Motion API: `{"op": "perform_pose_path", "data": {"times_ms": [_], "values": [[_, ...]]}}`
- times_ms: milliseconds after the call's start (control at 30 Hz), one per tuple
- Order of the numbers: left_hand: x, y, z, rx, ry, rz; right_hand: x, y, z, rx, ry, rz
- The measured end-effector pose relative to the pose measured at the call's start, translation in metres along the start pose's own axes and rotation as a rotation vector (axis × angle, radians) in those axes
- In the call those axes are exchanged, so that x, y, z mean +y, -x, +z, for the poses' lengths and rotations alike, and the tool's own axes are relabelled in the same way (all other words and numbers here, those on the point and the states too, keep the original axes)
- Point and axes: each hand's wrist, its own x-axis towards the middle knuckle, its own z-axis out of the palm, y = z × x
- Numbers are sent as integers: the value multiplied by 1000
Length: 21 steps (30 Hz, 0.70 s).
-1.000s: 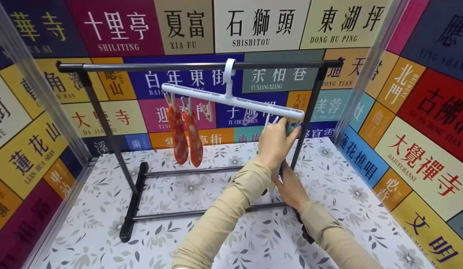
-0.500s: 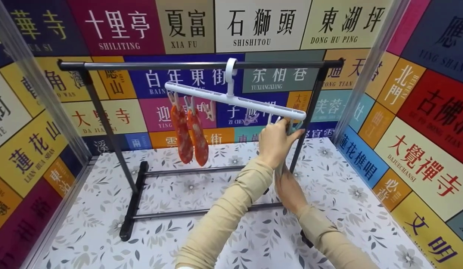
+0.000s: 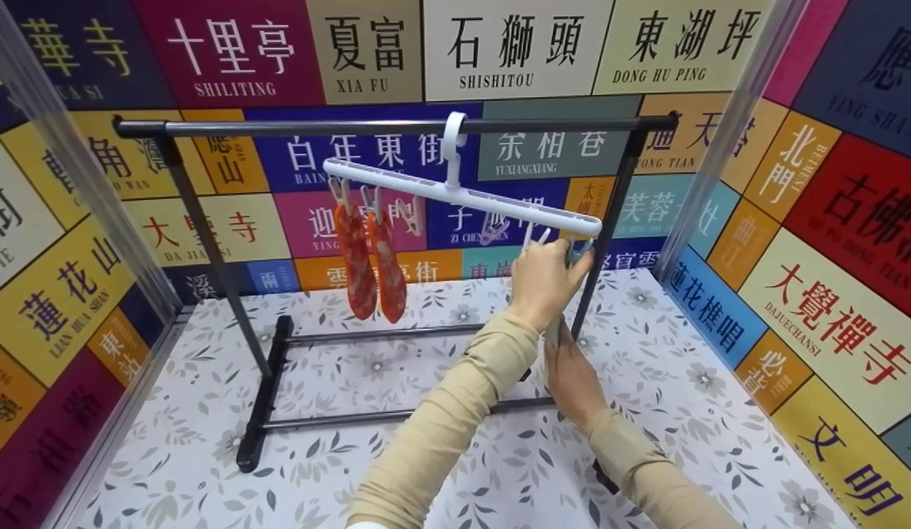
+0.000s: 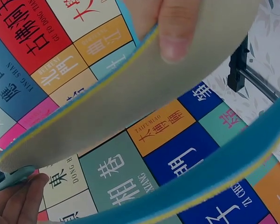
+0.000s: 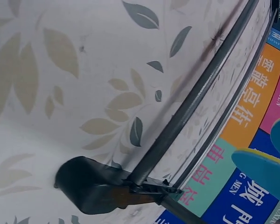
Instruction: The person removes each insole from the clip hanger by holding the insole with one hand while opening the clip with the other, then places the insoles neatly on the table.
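A white clip hanger [image 3: 463,197] hangs tilted, its right end lower. At that end my left hand [image 3: 545,283] pinches a pale blue-green clothespin [image 4: 16,177], seen in the left wrist view at one end of a beige-soled insole [image 4: 98,112] with a blue and yellow edge. Below it my right hand [image 3: 573,375] holds the same insole, its thumb [image 4: 175,42] on the beige face. A second blue insole [image 4: 200,177] is beside it; in the head view my left hand mostly hides both. Two red-orange insoles [image 3: 356,268] hang from clothespins at the hanger's left.
The hanger hooks over the top bar of a black rack [image 3: 279,128]. Further clothespins [image 3: 494,228] dangle along the hanger. The rack's foot [image 5: 93,184] and lower rails stand on a leaf-patterned tabletop [image 3: 375,455]. Colourful sign panels [image 3: 514,51] enclose the back and sides.
The hanger and the red-orange insoles have swung slightly right, then steadied. Both hands stay close to the hanger's right end. My right hand has shifted slightly rightward.
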Motion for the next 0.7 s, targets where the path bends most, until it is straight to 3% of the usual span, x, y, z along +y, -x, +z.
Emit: {"op": "perform_pose_path", "data": {"times_ms": [267,533,700], "values": [[-4,0,0,13,32,13,10,16,4,53,-23,-3],[-3,2,-3,1,32,0,22,29,-2,-10,0,36],[-3,4,-4,-15,38,-22,31,33,-3,30,0,18]]}}
